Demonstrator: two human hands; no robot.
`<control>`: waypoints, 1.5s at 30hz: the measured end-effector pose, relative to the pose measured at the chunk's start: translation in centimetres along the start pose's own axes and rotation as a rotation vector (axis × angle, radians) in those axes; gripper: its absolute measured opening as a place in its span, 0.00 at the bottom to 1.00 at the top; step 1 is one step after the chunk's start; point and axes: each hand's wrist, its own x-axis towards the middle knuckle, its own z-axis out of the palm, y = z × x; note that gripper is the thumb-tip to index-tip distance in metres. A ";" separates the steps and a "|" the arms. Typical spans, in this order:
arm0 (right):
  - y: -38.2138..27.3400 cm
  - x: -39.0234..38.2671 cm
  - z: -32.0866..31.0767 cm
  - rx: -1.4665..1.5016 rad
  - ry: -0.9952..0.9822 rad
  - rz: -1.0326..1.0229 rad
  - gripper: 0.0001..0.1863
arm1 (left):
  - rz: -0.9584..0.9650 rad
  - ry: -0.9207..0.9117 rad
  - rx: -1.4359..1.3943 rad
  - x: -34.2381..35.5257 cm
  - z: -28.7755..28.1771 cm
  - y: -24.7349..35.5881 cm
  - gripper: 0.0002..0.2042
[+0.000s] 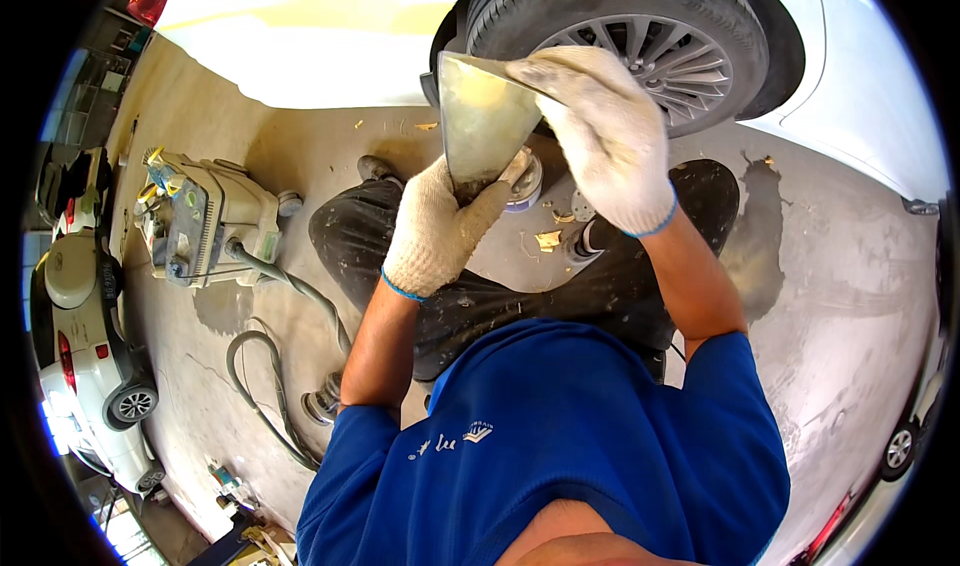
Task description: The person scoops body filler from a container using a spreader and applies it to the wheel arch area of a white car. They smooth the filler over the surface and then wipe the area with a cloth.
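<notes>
My left hand, in a white knit glove, grips the narrow lower end of a wide metal spreader blade smeared with yellowish filler. My right hand, also gloved, rests over the blade's upper right edge; whether it holds a second tool is hidden. Both hands are raised in front of a car wheel with a silver multi-spoke rim. I am crouched, dark trousers and blue shirt below.
A white car body with yellowish filler patches spans the top. A dust extractor machine with a grey hose stands left on the concrete floor. A round sander lies by my left elbow. Small cars appear at the rim.
</notes>
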 end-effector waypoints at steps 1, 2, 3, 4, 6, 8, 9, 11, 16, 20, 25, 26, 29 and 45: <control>0.3 0.0 0.1 -0.108 -0.026 0.004 0.15 | -0.034 0.000 -0.017 0.0 0.0 0.3 0.13; 0.7 0.0 0.1 -0.216 -0.053 0.008 0.16 | -0.067 0.000 -0.035 -0.1 -0.1 0.5 0.13; 1.1 0.0 0.3 -0.321 -0.078 0.010 0.16 | -0.032 0.014 -0.026 -0.2 -0.2 0.4 0.13; 1.4 -0.2 0.2 -0.341 -0.039 0.018 0.17 | 0.003 0.026 -0.018 -0.4 -0.3 0.3 0.14; 1.8 -0.2 -0.2 -0.370 0.034 0.030 0.18 | 0.017 0.042 0.011 -0.3 -0.5 -0.3 0.14; 0.1 -0.4 -0.4 -0.285 0.040 -0.065 0.19 | -0.024 0.047 0.052 0.3 -0.7 -1.0 0.14; -0.8 -1.2 0.8 -0.253 0.016 -0.063 0.19 | -0.004 0.046 0.052 0.4 -0.4 -1.1 0.14; -2.7 -2.2 1.6 -0.310 -0.117 0.001 0.19 | 0.038 0.039 0.055 0.5 -0.2 -1.1 0.15; -1.6 -0.6 -0.2 -0.232 0.035 0.055 0.18 | 0.046 0.020 0.071 0.4 0.0 0.4 0.14; -2.5 -1.4 0.6 -0.221 -0.048 0.018 0.17 | 0.034 0.007 0.041 0.6 0.3 -0.4 0.16; -1.7 -1.2 0.7 -0.226 -0.005 0.035 0.16 | -0.009 -0.021 0.109 0.6 0.2 0.3 0.15; -1.8 -1.4 1.1 -0.218 -0.021 0.027 0.16 | -0.008 -0.026 0.089 0.7 0.4 0.0 0.15; -1.7 -0.9 0.2 -0.157 -0.050 -0.004 0.15 | 0.052 -0.024 0.005 0.5 0.1 -0.2 0.15; 1.4 -1.0 -2.0 0.691 0.331 0.934 0.11 | 0.050 0.070 -0.166 0.7 0.0 -0.7 0.12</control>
